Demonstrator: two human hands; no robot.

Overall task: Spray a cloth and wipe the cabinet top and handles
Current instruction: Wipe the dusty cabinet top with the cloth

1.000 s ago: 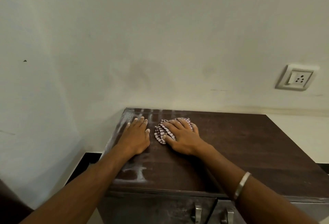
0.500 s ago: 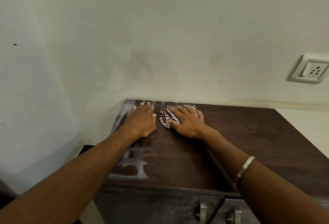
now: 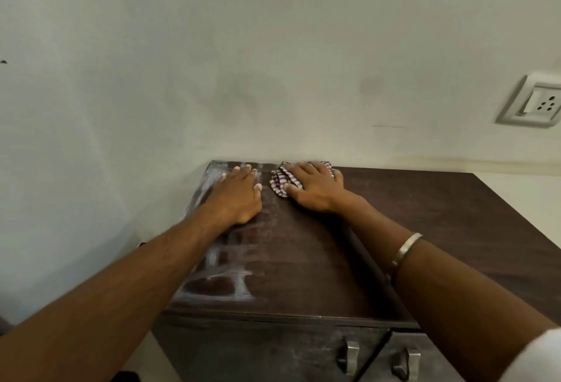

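No text, label, brand, number or sign can be read anywhere in the frame. The wall socket at the right edge shows only a blank white switch and dark pin holes, with no marking that can be made out. The pale smears on the dark cabinet top at lower centre form rough crossing lines, not letters. The checked cloth near the centre carries a stripe pattern only.
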